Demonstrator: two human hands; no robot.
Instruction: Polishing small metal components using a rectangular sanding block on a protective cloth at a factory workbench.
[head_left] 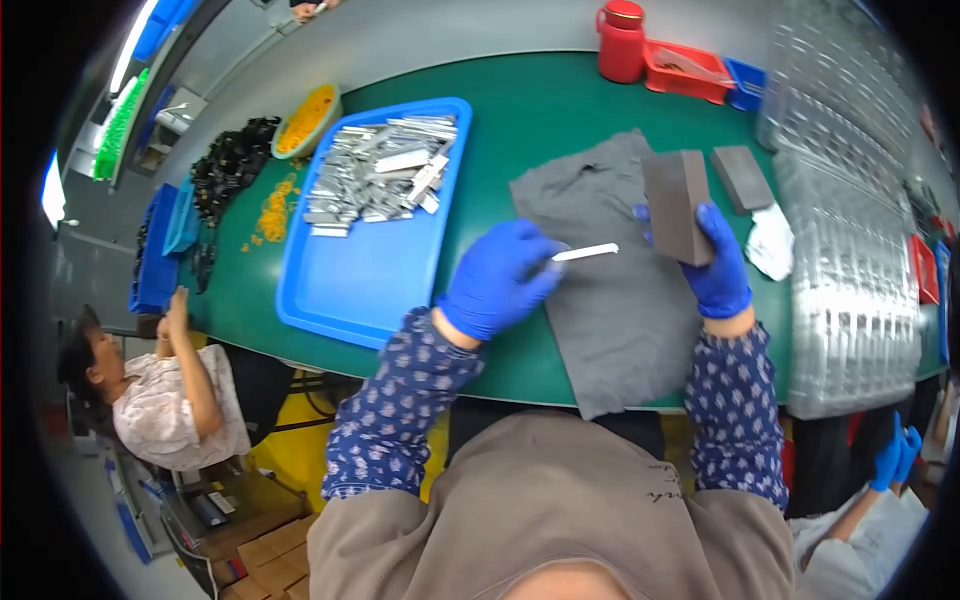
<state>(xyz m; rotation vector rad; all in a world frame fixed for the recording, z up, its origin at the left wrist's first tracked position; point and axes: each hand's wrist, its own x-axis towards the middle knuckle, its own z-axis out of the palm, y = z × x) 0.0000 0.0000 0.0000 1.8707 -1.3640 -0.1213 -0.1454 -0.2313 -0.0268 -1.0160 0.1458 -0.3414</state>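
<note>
A green tabletop (480, 185) carries the work. The strip (586, 252) is over the grey cloth (630, 345), its free end pointing toward the block (677, 207) but apart from it. The gloved left hand (508, 275) pinches the strip's near end. The gloved right hand (722, 265) grips the block by its lower part, standing it on end. Whether strip or block touches the cloth cannot be confirmed.

Findings: the strip is pinched at one end only, so a side knock could twist or drop it. The block appears bulky for a single-handed grip; a slick glove could let it tip. The cloth is wrinkled and could bunch if dragged.

Left of the cloth, the blue tray (360, 275) holds loose strips (375, 175). Right of it lie a second block (742, 178), a white rag (770, 245) and clear trays (855, 300).
</note>
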